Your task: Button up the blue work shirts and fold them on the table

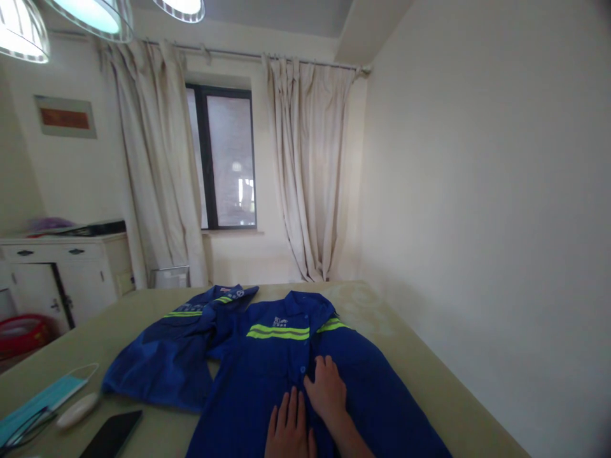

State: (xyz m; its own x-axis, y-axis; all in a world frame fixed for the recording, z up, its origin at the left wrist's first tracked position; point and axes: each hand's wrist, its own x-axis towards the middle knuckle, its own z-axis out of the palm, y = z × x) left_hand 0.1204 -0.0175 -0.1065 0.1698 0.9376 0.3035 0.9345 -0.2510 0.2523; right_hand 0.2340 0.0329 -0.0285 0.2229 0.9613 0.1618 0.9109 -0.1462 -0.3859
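A blue work jacket (267, 369) with yellow-green reflective stripes lies spread on the table, its collar toward the far side. My left hand (289, 429) rests flat on the lower front of it, fingers stretched out. Just right of the button line, my right hand (329, 388) has its fingers curled down on the front panel, thumb toward the placket; it seems to grip the cloth there, though the fingertips are partly hidden. To the left lies a second blue jacket (157, 362) with similar stripes, its edge touching the first one.
The pale green table (405, 343) runs beside a white wall on the right. At its near left lie a black phone (112, 436), a white computer mouse (77, 410), a light blue face mask (45, 404) and dark cords. A white cabinet (86, 270) and red basin (23, 334) stand beyond.
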